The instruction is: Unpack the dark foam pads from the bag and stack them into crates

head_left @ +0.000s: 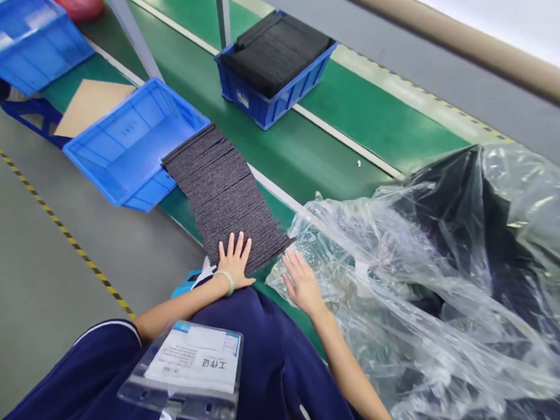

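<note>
You are spreading your left hand [235, 261] flat on the near end of a fanned stack of charcoal felt sheets [222, 192], with its fingers held apart and clamped on nothing. The sheets are overlapping like shingles, each one a speckled dark grey, and their edges are stepping out in a ragged line. The stack is lying slantwise on a green conveyor belt [334, 159], running from your hand toward the far left. Your right hand [303, 283] is resting on crumpled clear plastic [345, 283] just right of the stack's near corner, its fingers lying loosely together and holding nothing. Dark material [458, 233] is bulking inside the plastic on the right. A jade bangle [226, 282] is circling your left wrist, and an ID badge in a clear holder [188, 368] is hanging over your navy top [269, 368]. A tilted blue crate [131, 141] is touching the stack's far left corner, while another blue crate [276, 86] is holding black stacks farther off on the belt.
</note>
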{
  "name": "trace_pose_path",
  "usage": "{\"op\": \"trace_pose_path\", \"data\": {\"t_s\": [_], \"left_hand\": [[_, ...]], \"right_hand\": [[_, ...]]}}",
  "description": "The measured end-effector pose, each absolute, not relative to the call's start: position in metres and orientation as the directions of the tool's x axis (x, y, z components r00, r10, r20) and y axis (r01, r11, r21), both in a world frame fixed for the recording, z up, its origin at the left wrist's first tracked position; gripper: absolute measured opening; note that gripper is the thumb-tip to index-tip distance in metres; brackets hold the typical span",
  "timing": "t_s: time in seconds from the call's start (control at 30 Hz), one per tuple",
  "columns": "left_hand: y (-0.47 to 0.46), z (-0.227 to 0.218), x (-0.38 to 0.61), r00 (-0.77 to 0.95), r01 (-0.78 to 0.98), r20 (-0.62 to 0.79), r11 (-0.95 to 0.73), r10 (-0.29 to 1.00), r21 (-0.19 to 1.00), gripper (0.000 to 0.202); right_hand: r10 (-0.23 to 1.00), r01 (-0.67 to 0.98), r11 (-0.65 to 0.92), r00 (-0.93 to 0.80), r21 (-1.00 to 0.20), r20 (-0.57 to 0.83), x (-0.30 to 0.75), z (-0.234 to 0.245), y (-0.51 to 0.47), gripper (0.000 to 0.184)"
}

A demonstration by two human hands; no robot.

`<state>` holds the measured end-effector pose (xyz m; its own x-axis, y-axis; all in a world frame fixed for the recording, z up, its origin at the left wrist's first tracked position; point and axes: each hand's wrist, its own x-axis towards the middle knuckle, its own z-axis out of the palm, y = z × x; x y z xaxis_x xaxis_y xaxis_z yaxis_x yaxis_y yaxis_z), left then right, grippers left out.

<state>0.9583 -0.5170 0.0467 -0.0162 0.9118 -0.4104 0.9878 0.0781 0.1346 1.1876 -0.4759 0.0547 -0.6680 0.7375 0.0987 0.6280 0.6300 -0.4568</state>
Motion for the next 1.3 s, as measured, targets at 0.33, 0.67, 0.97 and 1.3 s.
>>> {"op": "trace_pose_path", "data": {"t_s": [0.33,0.67,0.97,1.3], "left_hand": [[-0.529,0.042,0.954,-0.111,0.974,-0.382,0.177,0.918,0.144,0.125],[-0.528,0.045,0.957,-0.13,0.97,-0.37,0.195,0.92,0.146,0.129],[-0.527,0.043,0.958,-0.137,0.968,-0.38,0.204,0.915,0.143,0.128],[-0.526,0.042,0.96,-0.142,0.963,-0.382,0.216,0.913,0.159,0.129]], "right_hand": [[0.578,0.536,0.797,-0.811,-0.278,0.094,1.183,0.024,-0.478,0.055],[0.715,0.686,0.697,-0.686,-0.21,0.13,1.15,0.016,-0.472,0.049],[0.729,0.699,0.682,-0.629,-0.215,0.269,1.151,0.011,-0.477,0.033],[0.61,0.558,0.792,-0.741,-0.249,0.279,1.141,0.011,-0.457,0.026]]}}
